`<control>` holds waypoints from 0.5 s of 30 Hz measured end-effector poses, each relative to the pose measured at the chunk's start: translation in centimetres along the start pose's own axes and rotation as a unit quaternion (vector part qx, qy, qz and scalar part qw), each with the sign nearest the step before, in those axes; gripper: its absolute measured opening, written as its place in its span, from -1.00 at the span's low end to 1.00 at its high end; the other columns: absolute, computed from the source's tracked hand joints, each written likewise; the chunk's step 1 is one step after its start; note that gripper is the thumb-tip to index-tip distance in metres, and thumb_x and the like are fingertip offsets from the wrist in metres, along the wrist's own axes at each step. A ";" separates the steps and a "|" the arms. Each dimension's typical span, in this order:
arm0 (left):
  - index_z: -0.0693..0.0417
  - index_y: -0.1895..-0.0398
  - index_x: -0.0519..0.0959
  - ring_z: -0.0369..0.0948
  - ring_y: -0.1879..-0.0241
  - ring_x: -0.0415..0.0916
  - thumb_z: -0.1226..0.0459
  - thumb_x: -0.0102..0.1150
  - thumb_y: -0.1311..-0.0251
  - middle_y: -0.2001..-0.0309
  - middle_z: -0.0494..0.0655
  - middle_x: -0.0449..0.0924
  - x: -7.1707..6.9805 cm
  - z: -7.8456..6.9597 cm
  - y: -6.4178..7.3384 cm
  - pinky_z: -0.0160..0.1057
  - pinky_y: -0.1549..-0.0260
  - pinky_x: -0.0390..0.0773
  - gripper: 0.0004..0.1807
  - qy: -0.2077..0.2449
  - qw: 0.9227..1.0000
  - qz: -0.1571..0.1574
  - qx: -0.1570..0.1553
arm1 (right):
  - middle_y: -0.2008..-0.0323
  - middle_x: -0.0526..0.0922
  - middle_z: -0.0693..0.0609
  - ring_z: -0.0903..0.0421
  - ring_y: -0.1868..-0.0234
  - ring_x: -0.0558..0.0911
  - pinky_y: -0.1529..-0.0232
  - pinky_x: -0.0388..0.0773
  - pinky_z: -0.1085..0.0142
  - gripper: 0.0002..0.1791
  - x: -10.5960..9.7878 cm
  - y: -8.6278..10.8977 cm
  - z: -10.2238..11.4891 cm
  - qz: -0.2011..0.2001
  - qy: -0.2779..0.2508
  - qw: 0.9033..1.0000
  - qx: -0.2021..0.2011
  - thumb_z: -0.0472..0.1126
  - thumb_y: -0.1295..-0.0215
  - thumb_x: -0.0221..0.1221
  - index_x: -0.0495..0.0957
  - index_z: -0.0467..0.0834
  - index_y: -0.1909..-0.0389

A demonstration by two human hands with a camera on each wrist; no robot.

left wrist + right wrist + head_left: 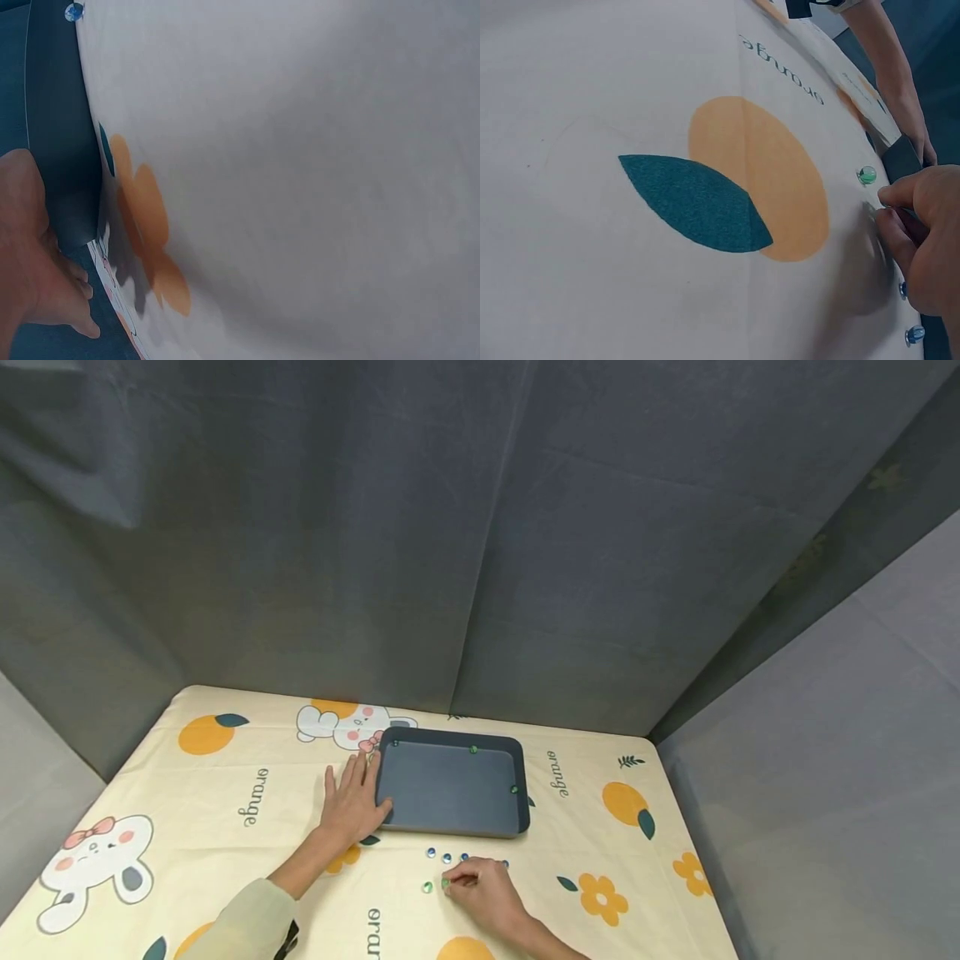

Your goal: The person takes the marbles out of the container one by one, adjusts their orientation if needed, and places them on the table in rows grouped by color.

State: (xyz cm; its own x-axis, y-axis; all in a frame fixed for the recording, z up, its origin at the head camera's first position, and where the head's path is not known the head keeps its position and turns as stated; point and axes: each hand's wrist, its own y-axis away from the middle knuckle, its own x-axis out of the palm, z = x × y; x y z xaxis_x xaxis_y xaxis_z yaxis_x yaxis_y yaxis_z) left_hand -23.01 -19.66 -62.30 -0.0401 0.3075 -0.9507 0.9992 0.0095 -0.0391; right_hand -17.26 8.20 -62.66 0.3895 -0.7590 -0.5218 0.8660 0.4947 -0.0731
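Lying on cloth (pixel 285 752): dark tray (pixel 453 785), probably stiff, light; take by rim. Left hand (pixel 351 810) at left end, fingers spread, gripping nothing. Right hand (pixel 486 893) pinching green marble (pixel 446 883), near side of tray; likely hard, slick, apt to roll; pinch across middle.

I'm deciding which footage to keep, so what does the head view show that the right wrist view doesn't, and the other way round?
Only the head view shows the inside of the tray, with three marbles in it, and the flower prints to the right of the right hand.

Only the right wrist view shows the dark leaf of the near orange print; the head view cuts that print off at its bottom edge.

Both show the two hands, part of the tray, blue marbles and a loose green marble on the cloth.
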 end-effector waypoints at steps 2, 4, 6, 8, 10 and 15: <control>0.25 -0.57 0.00 0.20 -0.51 -0.12 -0.05 0.18 -0.27 -0.52 0.34 -0.02 0.0 0.0 0.0 0.37 -0.36 -0.29 -0.03 0.002 1.000 -0.003 0.001 | 0.43 0.71 0.15 0.33 0.44 0.62 0.43 0.61 0.44 -0.82 0.2 0.1 0.0 0.000 0.008 1.000 -0.005 -0.45 -0.04 0.43 0.79 -0.14 0.34; 0.25 -0.57 0.01 0.20 -0.51 -0.11 -0.04 0.18 -0.27 -0.51 0.34 -0.01 0.0 0.0 0.0 0.37 -0.36 -0.29 -0.04 0.004 1.000 -0.004 0.001 | 0.42 0.70 0.15 0.34 0.44 0.61 0.42 0.60 0.45 -0.81 0.3 0.2 0.0 0.001 0.008 1.000 0.000 -0.45 -0.03 0.43 0.79 -0.14 0.34; 0.25 -0.57 0.01 0.21 -0.50 -0.11 -0.04 0.17 -0.28 -0.51 0.34 -0.01 0.1 0.0 0.0 0.37 -0.36 -0.28 -0.04 0.005 1.000 -0.004 0.001 | 0.42 0.70 0.15 0.34 0.43 0.61 0.41 0.60 0.45 -0.81 0.4 0.2 0.1 0.003 0.009 1.000 0.007 -0.45 -0.03 0.44 0.79 -0.14 0.34; 0.25 -0.57 0.00 0.21 -0.51 -0.12 -0.04 0.17 -0.27 -0.51 0.34 -0.02 0.1 0.0 0.0 0.37 -0.36 -0.29 -0.04 0.004 1.000 -0.005 0.001 | 0.42 0.70 0.16 0.34 0.43 0.60 0.40 0.60 0.45 -0.81 0.4 0.2 0.1 0.005 0.009 1.000 0.017 -0.45 -0.04 0.44 0.79 -0.14 0.34; 0.25 -0.57 0.00 0.21 -0.50 -0.12 -0.04 0.17 -0.27 -0.51 0.35 -0.02 0.1 0.0 -0.1 0.37 -0.36 -0.28 -0.04 0.004 1.000 -0.005 0.001 | 0.42 0.69 0.18 0.35 0.43 0.60 0.40 0.60 0.45 -0.81 0.4 0.1 0.2 0.008 0.011 1.000 0.025 -0.45 -0.04 0.43 0.79 -0.13 0.34; 0.26 -0.57 0.00 0.22 -0.50 -0.12 -0.04 0.18 -0.27 -0.51 0.35 -0.02 0.0 0.0 -0.1 0.37 -0.36 -0.30 -0.03 0.006 1.000 -0.003 0.000 | 0.43 0.68 0.20 0.36 0.44 0.58 0.41 0.60 0.45 -0.80 0.4 0.0 0.1 0.013 0.018 0.999 0.028 -0.46 -0.05 0.41 0.79 -0.13 0.34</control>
State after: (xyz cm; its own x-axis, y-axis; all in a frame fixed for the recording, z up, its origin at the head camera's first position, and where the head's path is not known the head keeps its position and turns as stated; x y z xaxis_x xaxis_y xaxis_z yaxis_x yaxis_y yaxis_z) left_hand -23.13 -19.65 -62.31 -0.0470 0.3197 -0.9463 0.9989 0.0112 -0.0458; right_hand -17.03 7.85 -62.80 0.4015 -0.7302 -0.5528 0.8724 0.4886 -0.0118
